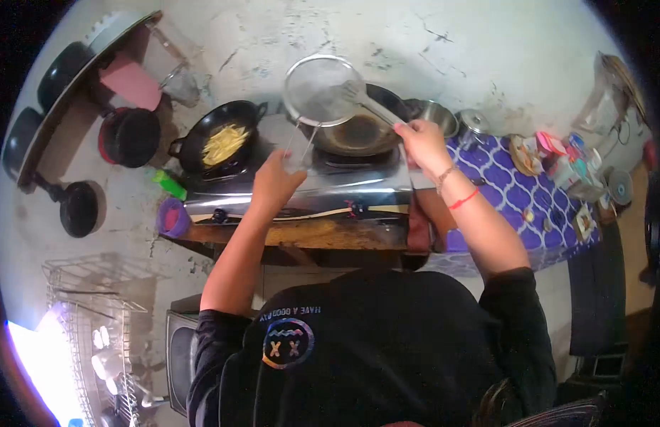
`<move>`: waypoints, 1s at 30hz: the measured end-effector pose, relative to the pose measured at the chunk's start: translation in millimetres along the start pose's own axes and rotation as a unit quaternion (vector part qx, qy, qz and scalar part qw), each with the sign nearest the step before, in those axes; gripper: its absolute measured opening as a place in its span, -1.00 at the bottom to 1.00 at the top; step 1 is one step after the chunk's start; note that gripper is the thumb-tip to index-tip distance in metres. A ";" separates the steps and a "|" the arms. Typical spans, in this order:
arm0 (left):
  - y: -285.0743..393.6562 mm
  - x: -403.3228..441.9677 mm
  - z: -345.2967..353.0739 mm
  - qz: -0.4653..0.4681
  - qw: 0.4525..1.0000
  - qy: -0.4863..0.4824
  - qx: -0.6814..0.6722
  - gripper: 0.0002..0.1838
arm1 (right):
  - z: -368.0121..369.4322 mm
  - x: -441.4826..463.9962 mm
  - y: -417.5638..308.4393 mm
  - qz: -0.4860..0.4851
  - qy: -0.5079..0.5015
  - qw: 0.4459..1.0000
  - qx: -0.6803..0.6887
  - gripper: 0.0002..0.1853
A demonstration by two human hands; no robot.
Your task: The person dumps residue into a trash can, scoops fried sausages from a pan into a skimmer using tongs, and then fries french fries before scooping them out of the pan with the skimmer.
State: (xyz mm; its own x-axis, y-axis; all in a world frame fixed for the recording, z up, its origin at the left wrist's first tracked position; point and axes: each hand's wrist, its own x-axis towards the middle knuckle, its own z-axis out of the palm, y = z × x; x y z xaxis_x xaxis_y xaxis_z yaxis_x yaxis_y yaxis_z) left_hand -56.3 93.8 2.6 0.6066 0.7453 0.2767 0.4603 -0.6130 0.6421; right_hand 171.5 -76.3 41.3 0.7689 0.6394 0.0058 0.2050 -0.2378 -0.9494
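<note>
My left hand [278,181] is closed on the wire handle of a round mesh strainer [323,89], which is raised over the left part of a dark wok [364,134] on the right burner. In my right hand [424,146] is the handle of a grey slotted spatula [376,108]; its head is at the strainer's right side. Whether the spatula touches the mesh, I cannot tell. On the left burner sits a black two-handled pan [194,146] holding pale yellow strips [225,144].
The steel stove [294,197] stands against the wall. A green packet [171,185] and a purple container [173,218] are at its left end. To the right are metal pots [473,122] and a purple patterned cloth [486,167] bearing bowls and packets. Pans hang at the left.
</note>
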 end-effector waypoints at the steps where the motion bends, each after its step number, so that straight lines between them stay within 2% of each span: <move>1: 3.7 -2.8 3.5 0.008 1.000 -0.009 -0.002 -0.50 | -3.6 -0.1 2.6 0.005 0.011 1.000 0.001 -0.71; 3: 14.5 -7.7 7.7 -0.030 0.985 -0.037 0.168 -0.52 | -9.2 -0.6 10.2 -0.040 -0.029 0.995 -0.084 -0.67; 5: 25.9 -14.4 7.6 -0.007 0.986 -0.021 0.168 -0.52 | -9.1 5.3 32.1 -0.094 -0.014 0.987 -0.126 -0.63; 6: 17.9 -13.5 12.8 0.070 0.977 0.042 0.197 -0.59 | -7.8 5.6 36.8 -0.067 -0.024 0.994 -0.087 -0.57; 10: 41.2 -8.4 20.5 -0.060 0.936 0.017 0.347 -0.65 | -22.3 -1.8 46.1 -0.084 -0.040 0.989 -0.113 -0.57; 11: 47.3 -9.9 23.6 -0.051 0.930 0.016 0.363 -0.65 | -25.5 -2.3 46.4 -0.096 -0.033 0.991 -0.091 -0.57; 13: 52.7 -10.0 28.0 -0.040 0.938 0.014 0.344 -0.61 | -43.3 -15.1 41.1 -0.034 -0.088 0.995 0.039 -0.54; 16: 69.3 -10.4 33.7 -0.028 0.950 0.034 0.310 -0.58 | -55.7 -14.1 51.4 -0.013 -0.113 0.993 0.037 -0.54; 18: 85.0 -6.3 32.9 -0.043 0.940 0.035 0.337 -0.60 | -65.1 -16.8 56.2 -0.001 -0.111 0.994 0.004 -0.51; 21: 106.4 1.5 32.0 -0.092 0.928 0.004 0.360 -0.58 | -78.4 -7.5 74.9 -0.028 -0.106 0.994 -0.007 -0.51; 23: 108.9 4.6 27.7 -0.059 0.908 0.015 0.414 -0.54 | -91.2 -7.5 81.2 -0.049 -0.094 0.993 0.047 -0.53; 24: 97.5 10.8 25.7 -0.062 0.911 0.021 0.407 -0.50 | -92.5 1.1 93.6 -0.098 -0.082 0.992 0.013 -0.54; 26: 105.5 18.7 20.4 -0.075 0.888 0.016 0.453 -0.64 | -104.8 -1.4 91.3 -0.082 -0.095 0.988 0.086 -0.51; 27: 96.5 29.5 20.4 -0.089 0.869 0.017 0.487 -0.71 | -111.8 3.5 93.7 -0.048 -0.119 0.991 0.045 -0.52; 28: 97.7 31.1 18.5 -0.036 0.859 0.031 0.510 -0.82 | -113.5 9.5 97.7 -0.124 -0.088 0.988 -0.002 -0.53; 30: 99.2 41.0 18.1 -0.048 0.840 0.029 0.540 -0.86 | -117.8 10.6 92.7 -0.081 -0.088 0.993 0.018 -0.52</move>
State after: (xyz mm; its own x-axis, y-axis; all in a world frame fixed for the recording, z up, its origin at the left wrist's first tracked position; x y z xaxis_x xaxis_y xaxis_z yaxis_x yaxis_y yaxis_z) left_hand 26.0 58.8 64.7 0.5154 0.7966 0.3158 0.8436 -0.4069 -0.3504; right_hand 270.0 -177.7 -9.7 0.6091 0.7858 0.1068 0.2931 -0.0979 -0.9510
